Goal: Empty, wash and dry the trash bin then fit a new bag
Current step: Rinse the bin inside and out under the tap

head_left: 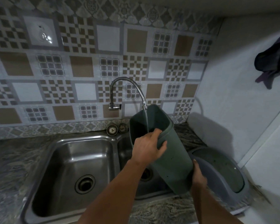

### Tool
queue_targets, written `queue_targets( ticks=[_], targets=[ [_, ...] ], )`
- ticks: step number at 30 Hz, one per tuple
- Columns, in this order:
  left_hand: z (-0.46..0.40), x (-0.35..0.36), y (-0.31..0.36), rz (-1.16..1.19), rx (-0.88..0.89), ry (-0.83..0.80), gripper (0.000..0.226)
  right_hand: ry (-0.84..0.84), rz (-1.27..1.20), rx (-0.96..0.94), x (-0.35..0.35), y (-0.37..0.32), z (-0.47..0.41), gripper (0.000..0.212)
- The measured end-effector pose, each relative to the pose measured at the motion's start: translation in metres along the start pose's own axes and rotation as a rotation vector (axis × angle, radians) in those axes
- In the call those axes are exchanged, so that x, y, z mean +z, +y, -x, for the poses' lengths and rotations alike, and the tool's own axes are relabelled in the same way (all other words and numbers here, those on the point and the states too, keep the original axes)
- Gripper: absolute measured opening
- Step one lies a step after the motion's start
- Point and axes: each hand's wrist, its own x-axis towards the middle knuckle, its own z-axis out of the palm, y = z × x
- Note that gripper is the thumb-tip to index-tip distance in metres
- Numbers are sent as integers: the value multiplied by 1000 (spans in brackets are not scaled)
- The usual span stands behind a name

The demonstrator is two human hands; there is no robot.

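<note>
A dark green trash bin (173,152) is held tilted over the right sink basin, its open mouth up under the flexible tap (144,102). A stream of water runs from the tap into the bin. My left hand (148,147) grips the bin's near rim, fingers curled inside the mouth. My right hand (198,174) supports the bin's lower side near its base. The bin's grey swing lid (223,172) lies on the counter to the right.
The double steel sink (74,167) has its left basin with an open drain. Two sink strainers (116,129) rest behind it against the tiled wall. A dark cloth (273,62) hangs on the right wall. Marbled counter surrounds the sink.
</note>
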Motion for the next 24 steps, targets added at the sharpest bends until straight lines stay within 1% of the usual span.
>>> queue_targets(
  ticks=[4,7,9,12,15,18,19,20,22,23,24],
  targets=[
    [6,2,-6,33,-97,2,33,-9,36,-39,-2,-8,-1,106],
    [3,-3,-16,102,-242,-16,31,26,42,-134,4,-17,2,103],
    [-2,-7,-22,162,-343,-40,30,63,24,-161,11,-23,5,101],
    [-9,-13,-25,198,-447,-55,32,94,21,-193,16,-32,10,94],
    [-16,-20,-19,211,-484,-86,32,117,54,-225,12,-33,12,95],
    [-25,-28,-8,256,-458,-148,29,134,64,-224,3,-33,19,94],
    [-30,-29,-5,280,-438,-185,31,134,62,-225,0,-34,20,94],
    [-36,-31,-3,304,-417,-243,39,140,67,-228,-2,-35,21,94],
    [-50,-36,-1,337,-368,-406,64,147,75,-209,-6,-37,23,96],
    [-56,-39,-1,315,-344,-487,74,141,70,-192,-8,-39,25,96],
    [-62,-40,-3,272,-327,-548,78,137,68,-185,-10,-39,26,96]
  ],
)
